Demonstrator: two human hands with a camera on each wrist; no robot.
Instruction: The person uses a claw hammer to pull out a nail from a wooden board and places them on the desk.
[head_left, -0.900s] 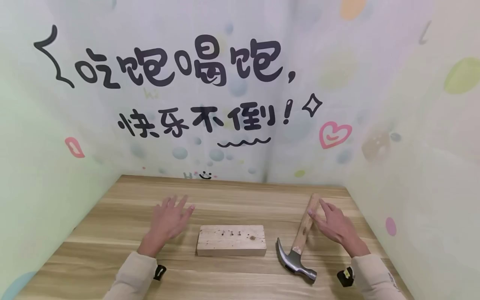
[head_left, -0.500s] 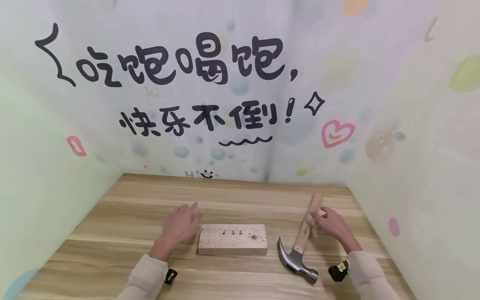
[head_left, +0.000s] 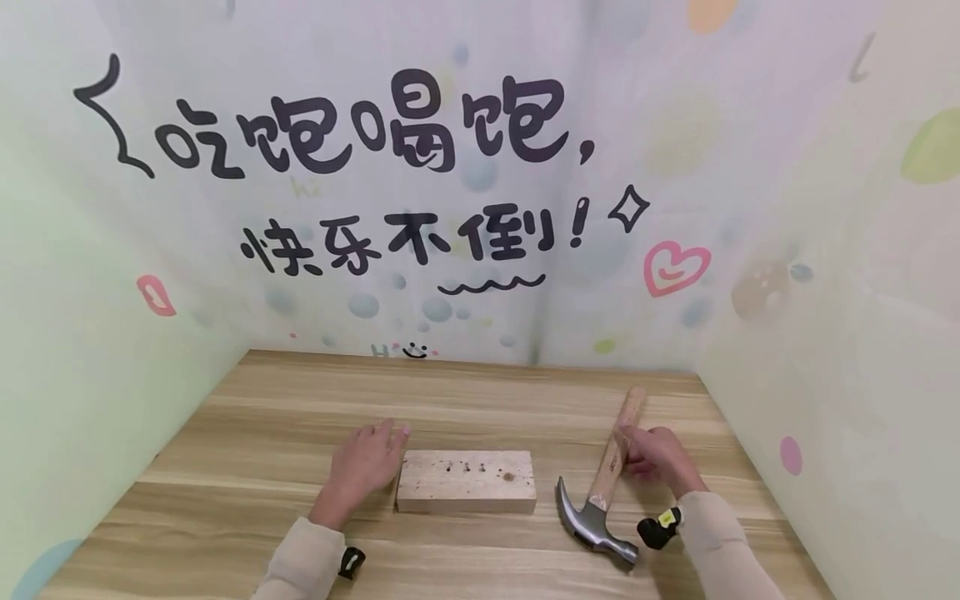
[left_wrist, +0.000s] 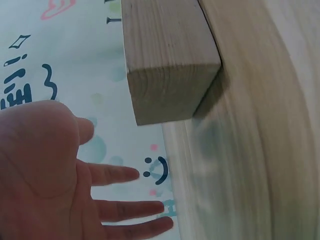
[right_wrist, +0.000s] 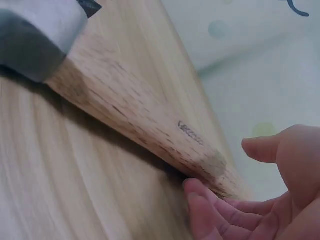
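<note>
A pale wooden block [head_left: 467, 487] lies on the table, with a short row of nails [left_wrist: 114, 20] standing out of its top. Just past its left end is my left hand [head_left: 365, 458]; the left wrist view shows the fingers extended and apart from the wood. To the right lies a claw hammer, its steel head [head_left: 592, 527] toward me and its wooden handle [head_left: 613, 454] pointing away. My right hand [head_left: 663, 457] is at the handle's right side. In the right wrist view, bent fingers [right_wrist: 200, 200] reach the handle's lower edge, while the thumb stays raised off it.
The wood-grain table [head_left: 315, 383] ends at a printed back wall [head_left: 480, 325] with large black lettering. Side walls close in the left and right. Each wrist carries a small black device [head_left: 351, 562] at the sleeve cuff.
My left hand has moved right and lower, toward the block's left end. My right hand has drawn slightly nearer along the handle and its fingers have bent down beside it. Block and hammer stay put.
</note>
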